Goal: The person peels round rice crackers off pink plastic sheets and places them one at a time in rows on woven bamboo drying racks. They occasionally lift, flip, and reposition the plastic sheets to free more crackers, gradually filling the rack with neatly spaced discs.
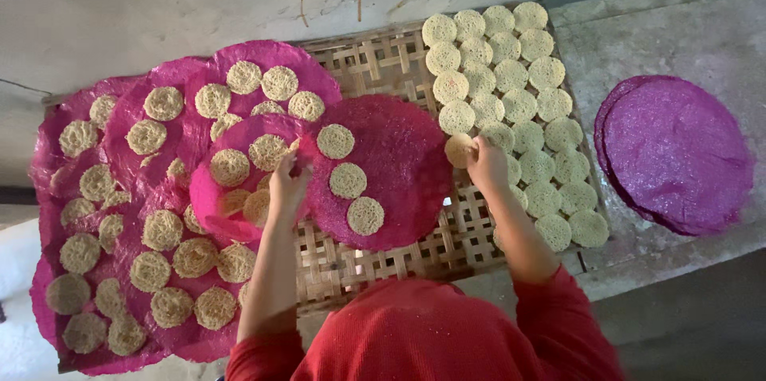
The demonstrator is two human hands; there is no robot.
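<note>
Seen from above, a woven bamboo tray (375, 58) carries large pink round sheets and small pale lacy discs. My left hand (287, 181) rests at the left edge of the middle pink sheet (399, 165), which bears three pale discs, and it touches a small disc there. My right hand (487, 161) pinches one pale disc (459, 150) at the left edge of the group of several bare pale discs (511, 102) on the tray's right part. Red sleeves and a red head cover fill the bottom of the view.
Overlapping pink sheets (120, 189) dotted with several pale discs cover the tray's left part. A stack of plain purple-pink sheets (674, 153) lies on the grey concrete ledge (702, 30) to the right. A grey wall runs behind.
</note>
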